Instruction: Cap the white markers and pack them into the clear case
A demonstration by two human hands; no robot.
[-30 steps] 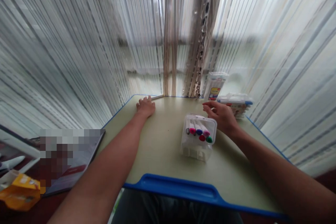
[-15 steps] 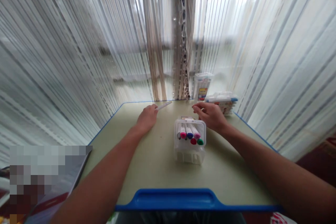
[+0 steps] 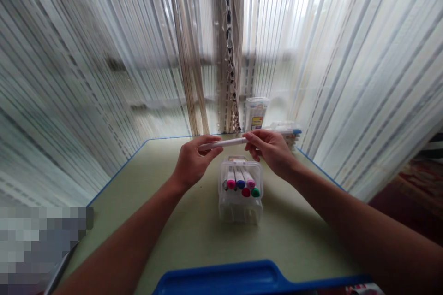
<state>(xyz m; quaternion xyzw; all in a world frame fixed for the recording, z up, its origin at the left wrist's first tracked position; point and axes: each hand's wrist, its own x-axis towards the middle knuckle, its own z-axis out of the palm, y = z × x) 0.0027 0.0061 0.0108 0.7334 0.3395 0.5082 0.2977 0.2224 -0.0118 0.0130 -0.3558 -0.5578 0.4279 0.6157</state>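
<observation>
Held level above the table between both hands is a slim white marker point(image 3: 230, 143). My left hand point(image 3: 194, 159) has its thumb and fingers closed round the left end. The other end is pinched by my right hand point(image 3: 270, 150), with the fingertips covering that tip. Just below and in front of the hands stands a clear plastic case point(image 3: 240, 209), its lid open. Several white markers point(image 3: 240, 177) with pink, blue, purple, red and green ends lie in the case.
Behind my right hand stand a tall clear pack point(image 3: 256, 113) and another box with a blue edge point(image 3: 296, 132). The pale green table point(image 3: 166, 221) has a blue rim and a blue tray point(image 3: 218, 279) at the front. String curtains point(image 3: 145, 55) hang behind it.
My left hand has lifted the marker and brought it rightward. My right hand has taken hold of its other end. The whole view has shifted slightly.
</observation>
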